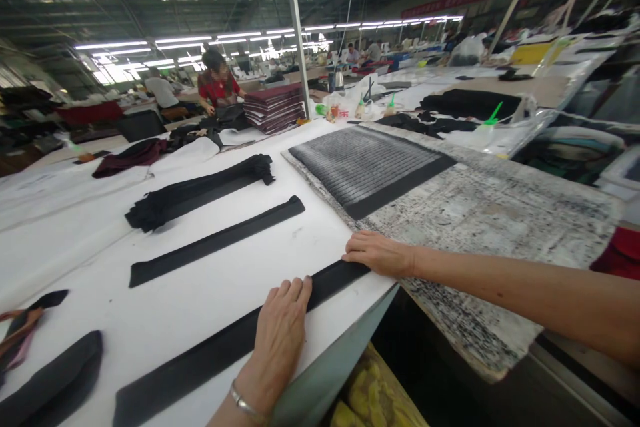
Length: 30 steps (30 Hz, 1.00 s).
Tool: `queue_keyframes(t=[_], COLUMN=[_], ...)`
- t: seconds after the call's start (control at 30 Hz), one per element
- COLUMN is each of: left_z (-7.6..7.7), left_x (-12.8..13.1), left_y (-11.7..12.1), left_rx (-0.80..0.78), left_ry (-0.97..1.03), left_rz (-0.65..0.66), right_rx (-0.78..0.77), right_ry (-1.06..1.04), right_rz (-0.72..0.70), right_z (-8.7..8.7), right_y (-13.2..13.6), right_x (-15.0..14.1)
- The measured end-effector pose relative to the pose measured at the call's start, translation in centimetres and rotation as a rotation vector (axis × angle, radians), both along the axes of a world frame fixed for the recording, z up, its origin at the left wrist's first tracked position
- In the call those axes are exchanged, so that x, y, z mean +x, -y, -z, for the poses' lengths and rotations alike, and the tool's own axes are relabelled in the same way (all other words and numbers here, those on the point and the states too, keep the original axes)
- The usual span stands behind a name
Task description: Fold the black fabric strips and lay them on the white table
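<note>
A long black fabric strip (200, 360) lies along the near edge of the white table, with a fold line running down its length. My left hand (283, 320) bears on its middle, fingers bent together over the far edge. At the strip's right end, my right hand (377, 253) has its fingers curled onto the fabric, hiding that tip. Farther off lies a shorter black strip (217, 240), and behind it a stack of black strips (200, 193). To the right, overlapping black strips with greyish edges (373, 163) lie on a stained board (530, 213).
Black fabric pieces (55, 380) lie at the lower left. Maroon folded panels (275, 109) are piled at the back near a metal pole (299, 33). A co-worker in red (217, 83) stands beyond. Below the table edge is a yellow bundle (373, 393).
</note>
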<state>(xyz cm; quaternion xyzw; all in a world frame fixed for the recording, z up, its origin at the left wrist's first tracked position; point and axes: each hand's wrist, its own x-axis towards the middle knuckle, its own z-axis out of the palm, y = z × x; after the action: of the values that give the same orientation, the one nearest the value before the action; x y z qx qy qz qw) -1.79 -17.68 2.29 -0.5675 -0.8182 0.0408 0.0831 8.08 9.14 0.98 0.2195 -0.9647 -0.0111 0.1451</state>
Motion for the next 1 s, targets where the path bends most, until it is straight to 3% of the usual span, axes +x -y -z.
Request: queue_keyframes(t=[0.4, 0.53, 0.63, 0.73, 0.87, 1.0], left_z=[0.3, 0.4, 0.6, 0.6, 0.5, 0.5], left_x=[0.7, 0.8, 0.9, 1.2, 1.2, -0.1], left_y=[0.3, 0.7, 0.8, 0.9, 2.3, 6.8], left_rx=[0.044, 0.064, 0.111, 0.133, 0.135, 0.134], left_ry=[-0.015, 0.007, 0.009, 0.009, 0.017, 0.015], left_rz=[0.006, -0.012, -0.002, -0.001, -0.055, -0.169], right_rx=[-0.037, -0.053, -0.115, -0.075, 0.002, 0.036], right_ry=[0.085, 0.125, 0.038, -0.006, 0.015, -0.050], right_rz=[0.112, 0.157, 0.269, 0.230, 0.146, 0.182], right_z=[-0.5, -1.4, -2.6, -3.1, -1.2, 0.9], right_y=[1.0, 1.2, 2.4, 4.7, 7.1, 6.8], right_x=[1.3, 2.5, 2.5, 1.6, 0.7, 0.6])
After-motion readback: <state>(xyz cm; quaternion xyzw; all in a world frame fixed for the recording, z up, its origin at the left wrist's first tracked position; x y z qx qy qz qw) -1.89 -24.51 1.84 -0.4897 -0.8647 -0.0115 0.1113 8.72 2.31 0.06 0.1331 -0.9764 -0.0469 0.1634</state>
